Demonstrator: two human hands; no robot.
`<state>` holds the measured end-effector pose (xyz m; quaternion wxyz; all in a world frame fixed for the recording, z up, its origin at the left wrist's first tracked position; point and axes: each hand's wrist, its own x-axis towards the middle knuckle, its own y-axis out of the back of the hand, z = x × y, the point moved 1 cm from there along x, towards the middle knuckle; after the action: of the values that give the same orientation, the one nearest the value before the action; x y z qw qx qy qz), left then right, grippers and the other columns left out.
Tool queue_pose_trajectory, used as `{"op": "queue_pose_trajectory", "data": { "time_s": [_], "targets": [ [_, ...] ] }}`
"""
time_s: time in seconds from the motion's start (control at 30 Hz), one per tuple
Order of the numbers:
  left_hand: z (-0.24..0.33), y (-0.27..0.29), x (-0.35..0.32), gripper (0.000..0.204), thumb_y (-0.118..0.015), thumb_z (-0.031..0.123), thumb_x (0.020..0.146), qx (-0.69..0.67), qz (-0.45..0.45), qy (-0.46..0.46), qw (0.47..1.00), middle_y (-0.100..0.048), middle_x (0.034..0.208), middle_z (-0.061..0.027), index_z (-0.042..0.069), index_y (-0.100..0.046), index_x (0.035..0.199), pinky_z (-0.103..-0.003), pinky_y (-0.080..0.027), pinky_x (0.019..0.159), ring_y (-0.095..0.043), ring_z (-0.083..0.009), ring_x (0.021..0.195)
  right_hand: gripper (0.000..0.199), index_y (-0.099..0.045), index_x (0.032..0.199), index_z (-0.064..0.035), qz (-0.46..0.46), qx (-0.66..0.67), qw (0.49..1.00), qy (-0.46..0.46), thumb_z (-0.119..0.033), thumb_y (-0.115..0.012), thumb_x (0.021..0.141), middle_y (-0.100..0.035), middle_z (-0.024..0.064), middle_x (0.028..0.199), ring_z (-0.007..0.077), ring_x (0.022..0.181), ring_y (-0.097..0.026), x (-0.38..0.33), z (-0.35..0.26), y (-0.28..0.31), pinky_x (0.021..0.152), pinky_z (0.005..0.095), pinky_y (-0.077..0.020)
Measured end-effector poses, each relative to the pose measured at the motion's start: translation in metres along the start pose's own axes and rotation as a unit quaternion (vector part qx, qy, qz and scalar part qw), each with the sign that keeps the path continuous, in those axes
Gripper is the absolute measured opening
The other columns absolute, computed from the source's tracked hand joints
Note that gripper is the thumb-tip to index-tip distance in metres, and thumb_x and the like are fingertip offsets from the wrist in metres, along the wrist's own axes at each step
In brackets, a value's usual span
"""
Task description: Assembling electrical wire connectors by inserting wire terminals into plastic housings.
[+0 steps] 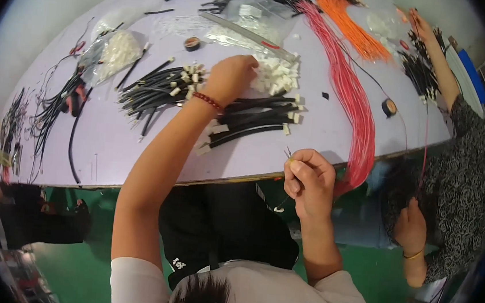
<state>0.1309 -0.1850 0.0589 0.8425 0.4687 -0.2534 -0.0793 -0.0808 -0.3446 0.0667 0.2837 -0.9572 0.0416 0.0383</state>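
The left hand (pixel 233 75) reaches to twelve o'clock, fingers curled into the white connector pile (pixel 276 75); one piece suffices. The right hand (pixel 308 180) pinches a thin cable (pixel 282 204), best kept steady.

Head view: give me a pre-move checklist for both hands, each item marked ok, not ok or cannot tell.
1. Left hand reaches the pile of white connectors: ok.
2. Connector pinched in left fingers: cannot tell, hidden.
3. Right hand pinches a thin cable end near the table edge: ok.
4. Black cables lie under the left wrist, apart from the pink wire bundle: ok.
5. Co-worker's hand well apart from both hands: ok.
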Motion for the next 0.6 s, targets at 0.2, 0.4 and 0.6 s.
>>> {"op": "queue_pose_trajectory", "data": {
  "time_s": [0.2,0.4,0.6],
  "targets": [
    [-0.006,0.003,0.004,0.026,-0.058,0.008,0.081,0.021,-0.043,-0.005,0.999,-0.067,0.087,-0.0138,0.008,-0.062,0.107,-0.041,-0.05,0.074,-0.064,-0.0313,0.084,0.005,-0.055,0.084,0.0014,0.011,0.001,1.0,-0.005,-0.003,-0.056,0.086,-0.054,0.0055,0.067,0.0045,0.048,-0.04,0.007,0.001,0.015,0.04,0.0184,-0.0315],
    [-0.001,0.007,-0.02,0.031,-0.053,0.002,0.083,0.091,-0.024,-0.117,0.989,-0.063,0.1,-0.0134,0.01,-0.06,0.112,-0.041,-0.05,0.08,-0.059,-0.0312,0.097,0.004,-0.056,0.084,0.0003,-0.011,-0.015,1.0,0.002,-0.003,-0.057,0.086,-0.054,0.0046,0.068,0.0036,0.049,-0.041,0.002,0.01,0.009,0.041,0.0179,-0.033],
    [-0.002,0.009,-0.025,0.025,-0.052,0.002,0.083,0.1,-0.026,-0.135,0.986,-0.063,0.097,-0.0117,0.009,-0.06,0.106,-0.041,-0.05,0.079,-0.06,-0.0298,0.096,0.004,-0.056,0.084,-0.0008,-0.005,-0.034,0.999,0.016,-0.003,-0.057,0.086,-0.055,0.0041,0.069,0.0034,0.049,-0.041,-0.01,0.014,0.006,0.042,0.0181,-0.0339]
  ]
}}
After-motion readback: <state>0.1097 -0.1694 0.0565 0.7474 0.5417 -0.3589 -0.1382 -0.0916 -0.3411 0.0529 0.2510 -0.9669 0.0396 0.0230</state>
